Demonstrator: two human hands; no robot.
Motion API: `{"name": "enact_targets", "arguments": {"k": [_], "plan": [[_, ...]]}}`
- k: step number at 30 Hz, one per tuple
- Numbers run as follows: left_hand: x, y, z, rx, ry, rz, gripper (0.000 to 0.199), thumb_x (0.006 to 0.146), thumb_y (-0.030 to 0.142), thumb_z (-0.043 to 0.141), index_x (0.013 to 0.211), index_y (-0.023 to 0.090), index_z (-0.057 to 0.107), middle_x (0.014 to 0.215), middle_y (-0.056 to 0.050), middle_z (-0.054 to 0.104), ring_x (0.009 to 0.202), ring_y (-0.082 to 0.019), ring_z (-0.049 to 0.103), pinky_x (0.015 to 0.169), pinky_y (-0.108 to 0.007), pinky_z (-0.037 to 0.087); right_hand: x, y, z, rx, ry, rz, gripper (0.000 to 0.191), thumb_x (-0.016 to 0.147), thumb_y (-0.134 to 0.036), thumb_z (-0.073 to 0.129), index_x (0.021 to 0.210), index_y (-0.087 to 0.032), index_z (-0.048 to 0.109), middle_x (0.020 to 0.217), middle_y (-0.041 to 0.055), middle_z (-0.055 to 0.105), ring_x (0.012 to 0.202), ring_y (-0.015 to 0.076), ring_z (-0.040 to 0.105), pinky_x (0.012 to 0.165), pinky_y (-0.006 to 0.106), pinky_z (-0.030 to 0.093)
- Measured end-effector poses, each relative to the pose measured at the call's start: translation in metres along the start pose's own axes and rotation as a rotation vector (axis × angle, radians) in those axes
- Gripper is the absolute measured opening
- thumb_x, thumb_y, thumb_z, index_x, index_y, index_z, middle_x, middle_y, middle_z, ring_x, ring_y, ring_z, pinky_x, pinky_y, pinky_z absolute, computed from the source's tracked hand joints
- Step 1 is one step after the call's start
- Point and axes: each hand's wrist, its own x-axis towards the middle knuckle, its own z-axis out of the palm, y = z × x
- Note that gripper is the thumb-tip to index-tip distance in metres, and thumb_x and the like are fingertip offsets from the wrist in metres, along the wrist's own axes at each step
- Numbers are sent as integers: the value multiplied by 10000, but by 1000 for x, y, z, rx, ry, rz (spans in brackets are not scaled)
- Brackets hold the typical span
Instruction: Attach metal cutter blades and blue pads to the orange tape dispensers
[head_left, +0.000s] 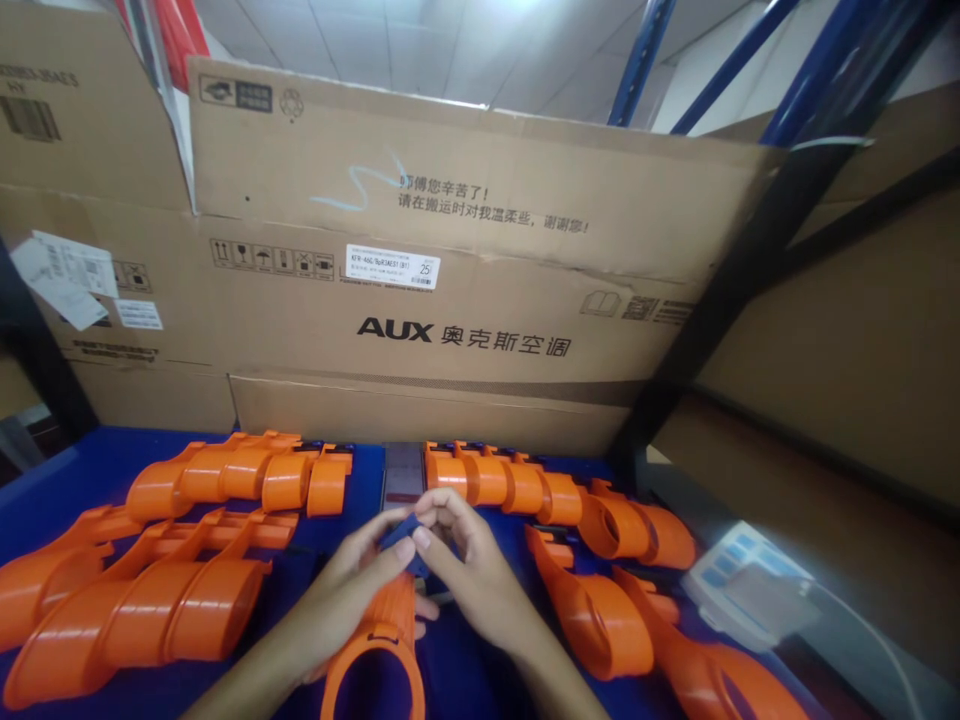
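At the lower centre my left hand [360, 575] is closed around an orange plastic part [394, 610] with a large ring at its near end. Its thumb also presses a small dark blue piece [405, 535] at the part's far end. My right hand [469, 560] pinches the same blue piece between thumb and fingers, just right of the left thumb. Both hands touch the piece, which partly hides under the fingertips.
Rows of orange ring parts lie on the blue surface [367, 465] at left [225, 475] and right [487, 480]. A dark flat object [403, 475] sits behind the hands. A white device with a cable [750, 585] is at right; a cardboard wall [300, 330] stands behind.
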Motion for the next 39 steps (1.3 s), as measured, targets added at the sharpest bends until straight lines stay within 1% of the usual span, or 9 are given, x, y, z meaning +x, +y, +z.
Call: {"name": "enact_targets", "arguments": {"k": [4,10,14,17,21,25,31,37,39], "plan": [[4,2,0,71,-5,8,648,843,495,754,1393,229,539,1011,-118,782,689,-281,781,645,-424,640,-1,-1,4,39,39,-11,286,923,-461,667,946,-239,488,879,-6,569,804,160,560,699,253,466],[0,11,3,55,101,98,564,787,427,817,1291,229,659,1200,-145,749,953,-316,763,692,-344,624,2,-6,-1,-42,1,19,268,979,-502,569,1012,-242,511,927,8,616,882,182,611,783,285,485],[3,19,0,-137,163,43,633,793,488,786,1321,172,635,1022,-138,791,790,-282,763,638,-334,589,3,-10,-19,-471,40,38,269,1039,-451,426,979,-234,574,815,0,615,787,185,599,715,289,445],[4,26,-6,-276,95,-58,637,832,570,707,1262,100,676,821,-116,784,658,-244,721,610,-317,551,-2,-13,-34,-837,-82,108,100,972,-310,536,999,-249,611,680,-32,570,660,175,553,601,265,341],[6,27,-10,-364,89,-14,545,847,560,693,1170,121,719,741,-68,763,597,-206,682,612,-293,521,-9,-13,-41,-1044,-246,149,171,816,-172,642,966,-255,639,697,-18,627,705,189,583,599,261,293],[10,21,-11,-374,60,7,478,840,522,712,1112,129,734,821,-87,780,728,-256,733,743,-341,552,-11,-9,-36,-1087,-320,174,236,731,-119,643,923,-256,644,711,-16,660,684,187,581,593,262,279],[12,18,-11,-385,8,-1,443,846,491,716,1124,147,732,833,-90,782,792,-276,752,783,-359,576,-10,-15,-35,-1020,-327,142,249,682,-41,582,832,-238,612,666,-32,644,666,167,563,584,251,282],[-1,21,0,-393,-200,-114,473,910,445,654,1277,147,675,1008,-143,798,957,-332,762,911,-444,561,-8,-22,-46,-883,-254,44,254,726,-18,532,851,-229,599,673,-47,602,692,148,550,623,232,337],[-6,20,1,-372,-223,-145,454,917,400,657,1291,143,668,1070,-166,790,1008,-350,754,939,-465,549,-8,-19,-48,-838,-199,22,248,736,-21,524,857,-227,589,660,-56,565,650,136,522,605,228,337]]}}
